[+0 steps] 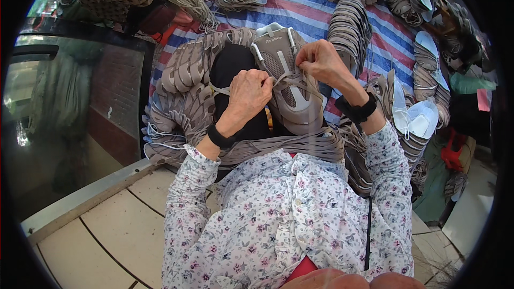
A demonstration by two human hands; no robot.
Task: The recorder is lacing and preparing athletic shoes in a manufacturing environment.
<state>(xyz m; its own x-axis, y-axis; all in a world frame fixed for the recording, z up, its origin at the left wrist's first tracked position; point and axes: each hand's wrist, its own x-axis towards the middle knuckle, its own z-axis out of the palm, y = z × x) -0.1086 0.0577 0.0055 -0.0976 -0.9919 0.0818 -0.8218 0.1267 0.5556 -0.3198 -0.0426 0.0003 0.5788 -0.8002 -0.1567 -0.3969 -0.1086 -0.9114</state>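
With a dark-trousered knee (pixel 235 67) just left of the grey shoe upper (pixel 293 96), the left hand (pixel 249 96), over its left edge, closes on a lace (pixel 289 79) and the right hand (pixel 323 63), at its right edge, pinches, its hold unclear, seemingly tying, which calls for even tension

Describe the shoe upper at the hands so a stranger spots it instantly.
Find the floral shirt; look above it, between left hand and right hand. The shoe upper there points its toe toward the shirt and shows most of its front, unlike the nested stacks.
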